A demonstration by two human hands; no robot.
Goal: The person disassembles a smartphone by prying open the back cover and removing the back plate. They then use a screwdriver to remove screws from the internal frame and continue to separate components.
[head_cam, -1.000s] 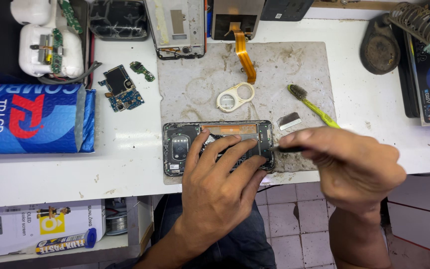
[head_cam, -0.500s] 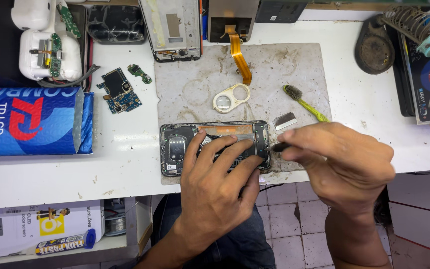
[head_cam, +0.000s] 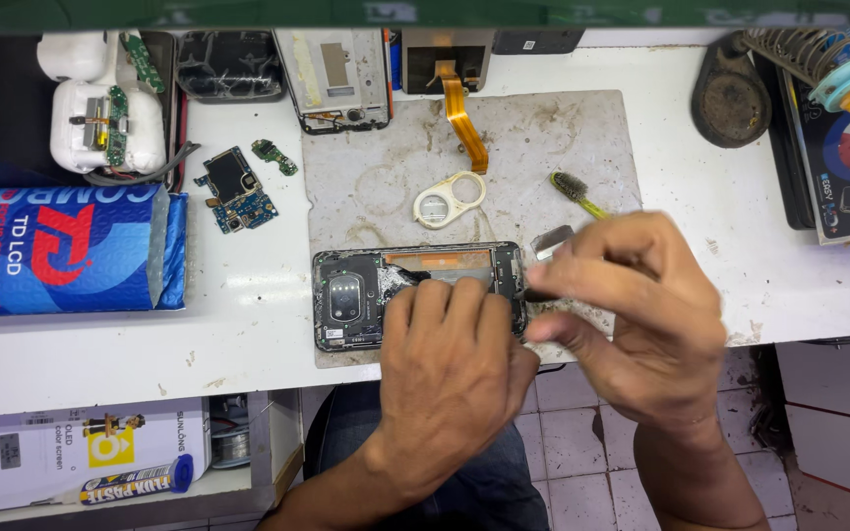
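An opened phone (head_cam: 351, 295) with its back off lies lengthwise on a stained grey work mat (head_cam: 543, 147), camera module at its left end. My left hand (head_cam: 455, 364) lies over the phone's right half, fingers pressing it down. My right hand (head_cam: 632, 315) hovers at the phone's right end, blurred, with fingers pinched on a thin dark tool whose tip (head_cam: 535, 294) points at the phone's edge. The rest of the tool is hidden in the hand.
On the mat lie a white ring-shaped part (head_cam: 445, 202), a small brush (head_cam: 575, 189), an orange flex cable (head_cam: 462, 113) and a small metal piece (head_cam: 551, 241). A blue padded packet (head_cam: 61, 246) and circuit board (head_cam: 238, 187) lie left. A soldering stand (head_cam: 809, 54) is at the back right.
My right hand has risen slightly at the phone's right end and is now blurred with motion. My left hand stays on the phone.
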